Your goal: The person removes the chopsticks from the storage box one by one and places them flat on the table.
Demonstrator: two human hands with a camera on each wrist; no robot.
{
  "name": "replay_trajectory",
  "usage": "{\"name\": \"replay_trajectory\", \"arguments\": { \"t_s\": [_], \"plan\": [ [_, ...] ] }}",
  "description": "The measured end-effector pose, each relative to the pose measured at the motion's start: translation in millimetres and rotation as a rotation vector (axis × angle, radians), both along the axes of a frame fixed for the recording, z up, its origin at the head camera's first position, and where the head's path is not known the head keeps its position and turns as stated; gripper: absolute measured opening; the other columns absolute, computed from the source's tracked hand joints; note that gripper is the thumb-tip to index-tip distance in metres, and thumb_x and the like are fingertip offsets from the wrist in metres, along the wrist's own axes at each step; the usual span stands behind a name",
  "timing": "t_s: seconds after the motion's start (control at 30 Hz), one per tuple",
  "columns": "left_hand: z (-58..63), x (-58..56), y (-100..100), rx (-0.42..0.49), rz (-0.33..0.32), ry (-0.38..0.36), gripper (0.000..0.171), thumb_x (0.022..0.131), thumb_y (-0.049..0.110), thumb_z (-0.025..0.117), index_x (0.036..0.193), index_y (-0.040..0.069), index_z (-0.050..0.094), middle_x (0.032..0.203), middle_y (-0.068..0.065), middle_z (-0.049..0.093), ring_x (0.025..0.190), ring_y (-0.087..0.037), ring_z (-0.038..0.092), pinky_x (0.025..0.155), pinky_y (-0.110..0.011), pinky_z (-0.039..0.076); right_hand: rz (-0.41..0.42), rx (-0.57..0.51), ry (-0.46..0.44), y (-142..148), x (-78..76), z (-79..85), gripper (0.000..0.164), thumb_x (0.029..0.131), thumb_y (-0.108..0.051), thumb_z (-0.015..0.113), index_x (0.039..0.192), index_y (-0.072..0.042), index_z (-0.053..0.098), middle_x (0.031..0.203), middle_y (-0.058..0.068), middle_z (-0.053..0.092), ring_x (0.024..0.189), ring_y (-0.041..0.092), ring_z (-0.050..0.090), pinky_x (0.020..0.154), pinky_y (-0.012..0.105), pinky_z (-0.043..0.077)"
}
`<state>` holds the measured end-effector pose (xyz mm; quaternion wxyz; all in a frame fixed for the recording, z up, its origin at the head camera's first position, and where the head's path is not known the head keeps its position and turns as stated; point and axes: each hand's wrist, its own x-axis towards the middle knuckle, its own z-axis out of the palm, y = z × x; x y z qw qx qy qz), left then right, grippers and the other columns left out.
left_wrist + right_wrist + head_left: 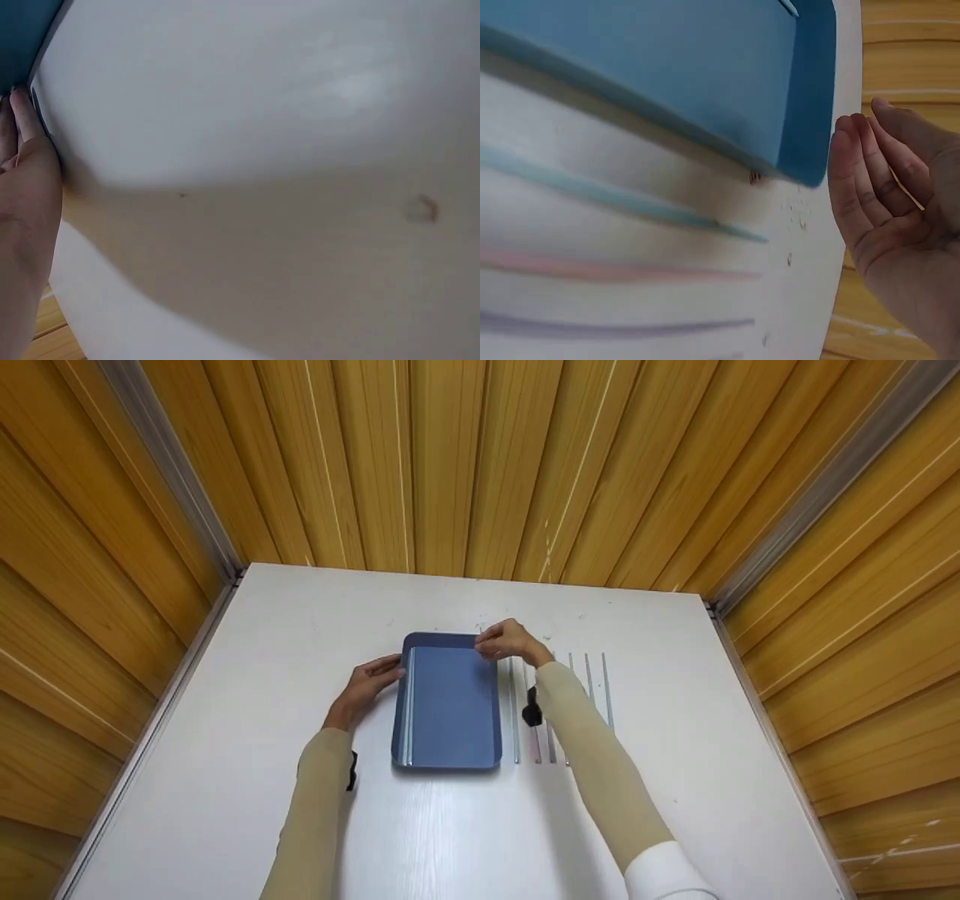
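Note:
A blue rectangular tray (454, 705) lies on the white table, with a few thin pale sticks (409, 712) lengthwise along its left inner side. My left hand (365, 688) touches the tray's left wall with extended fingers. At the far right corner of the tray is my right hand (510, 640), its fingers loosely bent and nothing visible in them. Right of the tray, several thin sticks lie roughly parallel on the table; in the right wrist view these include a blue-green stick (615, 196), a pink stick (630, 268) and a purple stick (630, 330). My right forearm hides some of them.
The white table (225, 780) has small marks beyond the tray. Wood-patterned panels (442, 465) enclose its back and sides, with metal posts (172, 472) at the corners. Each wrist carries a black strap-on piece (532, 709).

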<state>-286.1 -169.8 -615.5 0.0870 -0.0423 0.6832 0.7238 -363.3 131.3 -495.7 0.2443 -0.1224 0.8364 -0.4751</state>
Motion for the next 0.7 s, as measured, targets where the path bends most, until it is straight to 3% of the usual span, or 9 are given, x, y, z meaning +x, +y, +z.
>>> {"name": "replay_trajectory", "arguments": {
  "t_s": [0.1, 0.2, 0.43, 0.7],
  "plan": [
    [0.1, 0.5, 0.3, 0.009, 0.019, 0.009, 0.053, 0.097, 0.013, 0.071, 0.146, 0.001, 0.054, 0.150, -0.021, 0.054, 0.142, -0.031, 0.051, 0.121, -0.038, 0.042, 0.056, -0.009, -0.049, -27.1, 8.5, -15.1, 0.028, 0.098, 0.000, 0.065, 0.122, 0.013, 0.068, 0.120, 0.031, 0.070, 0.107, 0.038, 0.073, 0.101, 0.050, 0.058],
    [0.7, 2.8, 2.6, 0.017, 0.007, 0.016, 0.053, 0.098, 0.012, 0.070, 0.146, -0.001, 0.053, 0.151, -0.022, 0.053, 0.143, -0.031, 0.051, 0.121, -0.038, 0.042, 0.088, -0.011, -0.087, -48.8, 19.6, -31.5, 0.027, 0.098, 0.002, 0.062, 0.122, 0.014, 0.067, 0.121, 0.034, 0.068, 0.112, 0.043, 0.070, 0.100, 0.049, 0.059],
    [1.2, 3.7, 2.7, 0.034, 0.001, 0.028, 0.052, 0.099, 0.011, 0.068, 0.147, -0.002, 0.052, 0.151, -0.023, 0.052, 0.144, -0.033, 0.049, 0.122, -0.041, 0.040, 0.002, -0.080, -0.106, -87.5, 36.5, -66.0, 0.027, 0.094, 0.001, 0.068, 0.117, 0.014, 0.069, 0.110, 0.031, 0.073, 0.075, 0.016, 0.073, 0.080, 0.033, 0.066],
    [-1.1, 2.2, 1.3, 0.008, 0.006, 0.019, 0.053, 0.099, 0.015, 0.069, 0.147, 0.000, 0.052, 0.152, -0.021, 0.052, 0.146, -0.032, 0.047, 0.123, -0.041, 0.040, -0.125, -0.159, -0.046, -105.3, 46.8, -86.3, 0.031, 0.087, -0.002, 0.077, 0.115, 0.010, 0.071, 0.098, 0.024, 0.077, 0.062, 0.009, 0.068, 0.064, 0.023, 0.063]
  ]
}}
